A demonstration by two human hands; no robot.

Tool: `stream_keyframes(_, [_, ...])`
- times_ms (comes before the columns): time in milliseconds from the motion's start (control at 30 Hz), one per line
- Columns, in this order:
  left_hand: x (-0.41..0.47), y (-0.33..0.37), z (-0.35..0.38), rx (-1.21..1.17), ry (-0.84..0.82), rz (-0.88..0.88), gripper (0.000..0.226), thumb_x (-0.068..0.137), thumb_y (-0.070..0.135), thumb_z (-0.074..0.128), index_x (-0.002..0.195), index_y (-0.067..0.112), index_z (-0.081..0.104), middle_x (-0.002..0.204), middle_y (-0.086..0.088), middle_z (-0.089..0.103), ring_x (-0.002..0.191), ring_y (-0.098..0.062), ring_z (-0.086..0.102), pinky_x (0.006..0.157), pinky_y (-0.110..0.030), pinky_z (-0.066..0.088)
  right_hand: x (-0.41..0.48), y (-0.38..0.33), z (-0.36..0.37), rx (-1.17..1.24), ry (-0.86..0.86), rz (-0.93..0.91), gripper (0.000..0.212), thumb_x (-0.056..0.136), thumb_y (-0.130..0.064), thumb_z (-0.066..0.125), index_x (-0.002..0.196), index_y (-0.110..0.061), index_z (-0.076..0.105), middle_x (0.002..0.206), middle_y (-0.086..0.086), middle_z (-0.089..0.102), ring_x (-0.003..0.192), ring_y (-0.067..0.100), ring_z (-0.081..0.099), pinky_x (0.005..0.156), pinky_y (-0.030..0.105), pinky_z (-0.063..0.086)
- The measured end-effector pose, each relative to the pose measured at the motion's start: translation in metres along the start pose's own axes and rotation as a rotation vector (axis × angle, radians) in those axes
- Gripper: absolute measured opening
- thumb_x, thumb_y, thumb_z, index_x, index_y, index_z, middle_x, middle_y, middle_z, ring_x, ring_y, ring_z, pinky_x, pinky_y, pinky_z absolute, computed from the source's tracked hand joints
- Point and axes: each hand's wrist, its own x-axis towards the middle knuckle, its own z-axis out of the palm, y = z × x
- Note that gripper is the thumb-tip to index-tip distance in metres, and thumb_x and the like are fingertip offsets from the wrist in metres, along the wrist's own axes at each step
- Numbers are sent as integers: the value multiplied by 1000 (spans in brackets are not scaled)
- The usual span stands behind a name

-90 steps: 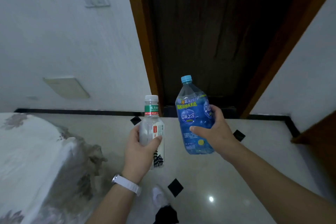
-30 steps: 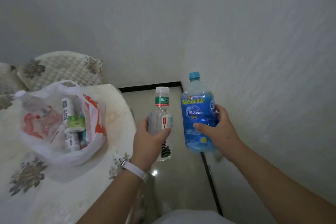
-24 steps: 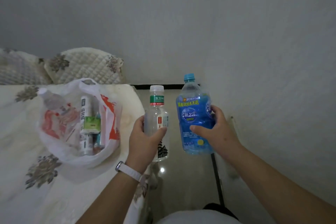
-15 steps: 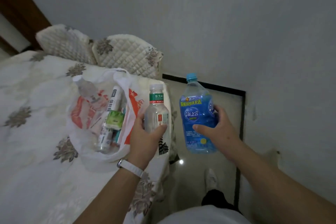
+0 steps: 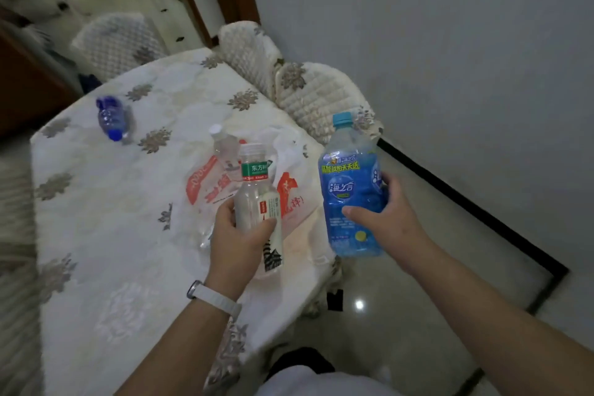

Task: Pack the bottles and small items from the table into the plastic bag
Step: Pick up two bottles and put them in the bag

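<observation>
Left hand: my left hand (image 5: 236, 236) is curled round the lower half of a clear plastic bottle with a white cap and a green neck band (image 5: 257, 199). My thumb lies across its front and I hold it upright.
Right hand: my right hand (image 5: 387, 222) grips a large blue-labelled plastic bottle with a light-blue cap (image 5: 348, 190). My thumb is on the label and my fingers go round the far side; this bottle is about upright too.
Bottles in the air: the two are side by side and apart. The clear one is over the bag at the near right edge of the tabletop, and the blue one is out past that edge, above the floor.
Wrist: a white band (image 5: 215, 294) sits on my left wrist.
Bag: a thin white plastic bag with red print (image 5: 205, 190) lies on the tabletop, behind and under the clear bottle I hold. A clear bottle with a white cap (image 5: 221, 141) sticks out of its far side.
Loose item: a small blue plastic bottle (image 5: 111, 117) lies on its side at the far left of the tabletop, well apart from the bag, with its cap pointing towards me.
Tabletop: round, under a cream cloth with grey-brown flowers (image 5: 112, 219).
Around: quilted chair backs (image 5: 315, 96) stand at the far edge, by a pale wall (image 5: 450, 42), and the glossy floor (image 5: 401, 299) is to my right.
</observation>
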Motion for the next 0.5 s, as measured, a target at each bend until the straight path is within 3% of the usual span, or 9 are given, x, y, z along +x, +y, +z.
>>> stream_keyframes(133, [24,-12,-22,-58,176,-74,59,71,23,82,120,27,50,110,5,65,95,-14,67,79,-39,56,30,-4,26,-58,-111,12,77,73,-5,83,132,-28,39,117,-7,60,100,10,67,81,34,59])
stream_keyframes(233, [52,-21,-33,-107,257,-102,55,77,15,79,124,20,49,110,3,65,92,-12,67,71,-31,54,53,-6,44,-113,-158,14,77,71,-6,85,130,-28,40,120,-2,62,99,13,69,83,39,59])
stream_keyframes(367, [99,-32,-37,-164,310,-115,55,76,12,79,118,22,46,107,4,62,91,-10,65,70,-28,51,84,-17,61,-191,-169,-1,84,64,-14,88,133,-26,42,119,-4,63,100,14,69,88,47,57])
stream_keyframes(500, [147,-45,-38,-162,311,-113,58,74,13,81,119,20,45,106,4,60,92,-10,63,67,-24,48,117,-32,83,-267,-171,-20,86,63,-14,87,134,-27,40,119,-6,62,98,10,69,87,43,58])
